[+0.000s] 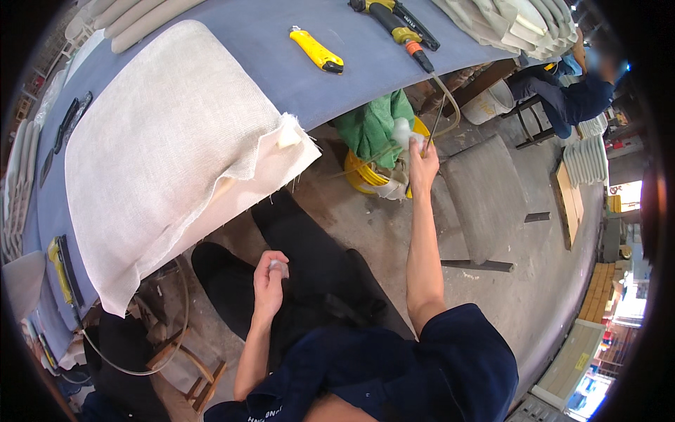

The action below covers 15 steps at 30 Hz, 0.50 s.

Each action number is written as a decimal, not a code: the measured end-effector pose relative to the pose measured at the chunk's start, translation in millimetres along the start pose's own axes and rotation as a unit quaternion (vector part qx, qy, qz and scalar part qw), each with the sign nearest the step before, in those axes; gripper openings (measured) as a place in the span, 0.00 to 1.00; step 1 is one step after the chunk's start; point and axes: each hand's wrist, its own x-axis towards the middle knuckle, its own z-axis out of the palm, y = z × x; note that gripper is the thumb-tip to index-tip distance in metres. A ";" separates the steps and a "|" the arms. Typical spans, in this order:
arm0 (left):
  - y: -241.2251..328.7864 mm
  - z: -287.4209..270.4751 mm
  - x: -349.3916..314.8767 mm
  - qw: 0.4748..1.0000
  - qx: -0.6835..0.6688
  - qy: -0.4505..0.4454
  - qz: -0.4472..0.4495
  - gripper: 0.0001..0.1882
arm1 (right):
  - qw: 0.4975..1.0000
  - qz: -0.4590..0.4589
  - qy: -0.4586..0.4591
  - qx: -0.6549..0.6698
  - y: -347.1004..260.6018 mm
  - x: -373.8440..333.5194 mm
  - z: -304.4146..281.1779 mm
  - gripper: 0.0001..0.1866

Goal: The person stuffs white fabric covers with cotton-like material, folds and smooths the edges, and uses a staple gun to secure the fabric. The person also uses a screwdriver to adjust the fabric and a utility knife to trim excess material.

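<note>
A fabric-covered panel (169,130) lies across our bench (260,70) at left, its frayed edge overhanging. Over our lap, our left hand (268,287) has its grip curled around a small white wad (279,267). Farther right, a yellow cutter (315,49) lies on the bench; below, a yellow bucket (361,176) holds green cloth (380,125). At its rim, our right hand's (424,167) grip pinches white fluff (402,133). Then a grey seat (485,193) blocks the floor; we cannot see inside the white bucket (490,105) beyond.

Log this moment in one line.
left hand: holds whitish wad | right hand: at white fluff by yellow bucket | table: fabric-covered cushion, yellow cutter
</note>
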 end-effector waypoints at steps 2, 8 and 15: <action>-2.5 2.8 1.8 1.000 -0.019 0.000 -0.017 0.10 | 0.981 0.083 -0.084 0.154 -11.9 1.2 4.3 0.16; 18.8 18.5 -4.4 0.999 -0.035 -0.027 -0.025 0.12 | 0.924 0.138 -0.065 0.351 5.0 5.6 60.3 0.13; 27.5 12.7 -10.2 0.981 -0.119 -0.154 -0.004 0.09 | 0.970 0.120 -0.213 0.003 45.3 11.0 70.3 0.31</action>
